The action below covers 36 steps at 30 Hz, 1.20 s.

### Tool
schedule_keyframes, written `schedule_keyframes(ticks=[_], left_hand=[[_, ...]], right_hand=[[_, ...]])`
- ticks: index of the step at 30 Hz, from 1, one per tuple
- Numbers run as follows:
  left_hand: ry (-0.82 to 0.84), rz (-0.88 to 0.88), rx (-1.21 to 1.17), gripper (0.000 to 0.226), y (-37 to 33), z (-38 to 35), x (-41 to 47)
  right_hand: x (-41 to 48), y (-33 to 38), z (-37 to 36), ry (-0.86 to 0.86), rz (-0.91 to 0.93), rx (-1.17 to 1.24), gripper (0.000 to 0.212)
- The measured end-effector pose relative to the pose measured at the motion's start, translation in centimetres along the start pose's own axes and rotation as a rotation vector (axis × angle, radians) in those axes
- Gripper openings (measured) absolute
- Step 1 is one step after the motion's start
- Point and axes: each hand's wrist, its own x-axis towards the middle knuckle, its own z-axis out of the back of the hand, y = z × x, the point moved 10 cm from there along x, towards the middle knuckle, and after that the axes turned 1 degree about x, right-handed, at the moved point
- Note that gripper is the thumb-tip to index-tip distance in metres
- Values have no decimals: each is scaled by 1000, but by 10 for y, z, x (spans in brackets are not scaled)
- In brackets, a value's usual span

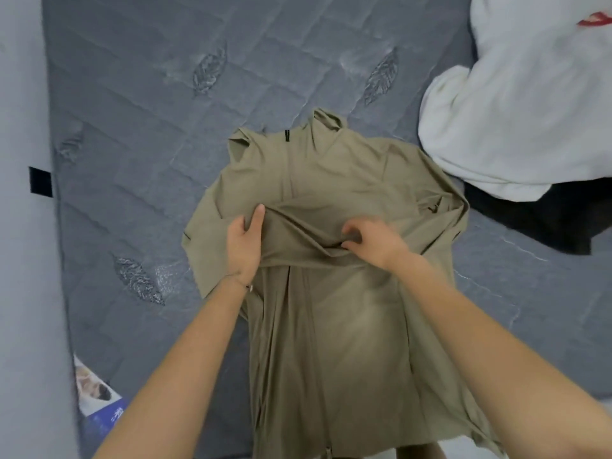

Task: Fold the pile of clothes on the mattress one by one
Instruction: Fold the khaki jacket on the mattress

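A khaki garment (334, 173) with a front zip lies spread on the grey quilted mattress (159, 120), collar end away from me, its lower part hanging toward me. My left hand (245, 240) pinches a raised fold of the cloth at mid-garment, thumb on top. My right hand (371, 240) grips the same fold to the right, fingers curled into the fabric. A white garment (516, 120) lies heaped at the upper right, on top of a black garment (543, 220).
A pale wall (23, 226) runs along the mattress's left edge, with a black tag (40, 182) on it. A printed label (96, 392) sits at the mattress's near left corner. Bare mattress stretches left of and beyond the khaki garment.
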Motion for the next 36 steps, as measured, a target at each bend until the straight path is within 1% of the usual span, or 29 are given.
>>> schedule_keyframes(ticks=[2,3,4,6,8,9,11,15,17,20,24,27,30,31,33,34,35,36], left_hand=[[-27,18,33,30,17,8,14],[-59,24,50,28,25,14,19],[-98,29,55,30,31,20,23],[-161,29,45,38,44,30,29],[-198,31,34,38,58,38,35],[-218,43,42,39,65,42,37],[-263,78,87,44,76,50,40],[-311,77,120,47,85,61,48],[-316,79,146,49,88,65,50],[-298,93,211,49,93,65,54],[-318,101,259,48,97,67,61],[-355,25,288,45,94,71,67],[-363,-38,453,27,94,67,72],[-367,-63,511,28,96,64,72],[-403,-183,663,43,95,58,68],[-430,-247,746,47,91,54,63],[-432,-303,820,48,86,49,57],[-397,-355,867,49,81,40,52]], right_hand=[[10,-7,-8,-29,-6,-26,42],[16,-12,-12,-31,-20,-51,44],[21,-17,-16,-22,-37,-86,43],[29,-21,-21,-14,-28,-166,33],[35,-19,-18,-79,0,-209,23],[37,-19,-14,-125,1,-203,22],[42,-22,-3,-194,-25,-164,28],[53,-41,18,-211,-122,-139,41],[54,-47,31,-253,-161,-140,46],[55,-41,46,-356,-150,-135,52],[63,-26,58,-453,-105,-124,52],[75,-16,67,-521,-86,-135,53],[93,-20,58,-490,-81,-162,51],[97,-23,52,-465,-80,-169,49],[95,-22,43,-457,-41,-200,45],[89,-17,39,-472,-7,-231,44],[80,-11,36,-489,25,-258,47],[70,-3,32,-497,50,-272,53]])
